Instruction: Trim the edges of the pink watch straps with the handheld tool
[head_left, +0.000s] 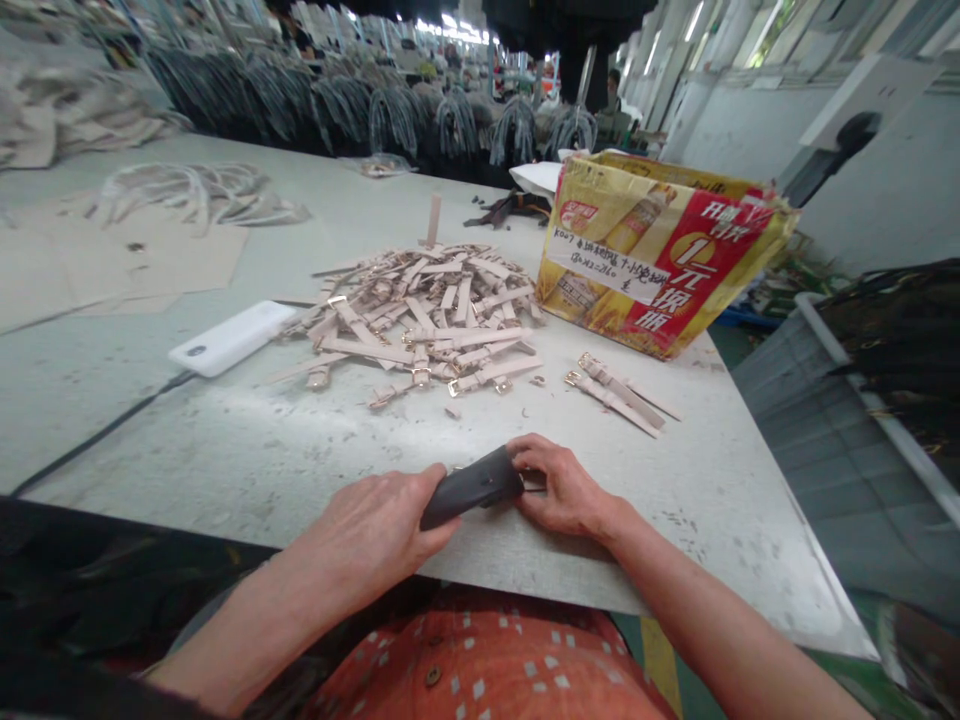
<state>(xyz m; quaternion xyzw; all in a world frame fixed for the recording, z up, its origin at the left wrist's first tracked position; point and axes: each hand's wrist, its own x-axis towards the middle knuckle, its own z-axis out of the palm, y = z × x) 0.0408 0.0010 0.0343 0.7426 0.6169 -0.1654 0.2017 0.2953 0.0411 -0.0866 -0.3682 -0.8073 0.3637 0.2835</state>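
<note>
My left hand is closed around a black, flat oblong object with rounded edges, tilted just above the table's front edge. My right hand is bent at the object's right end, fingertips pinched together there. A small metallic glint shows by those fingertips, but what they pinch is too small and hidden to name. Beyond my hands lies a big heap of beige buckle straps with gold-coloured buckles. Several similar straps lie side by side, apart from the heap, to the right.
A yellow and red cardboard box stands at the table's right edge. A white power bank with a black cable lies left of the heap. Beige panels and strap bundles lie farther left. A grey bin stands right of the table.
</note>
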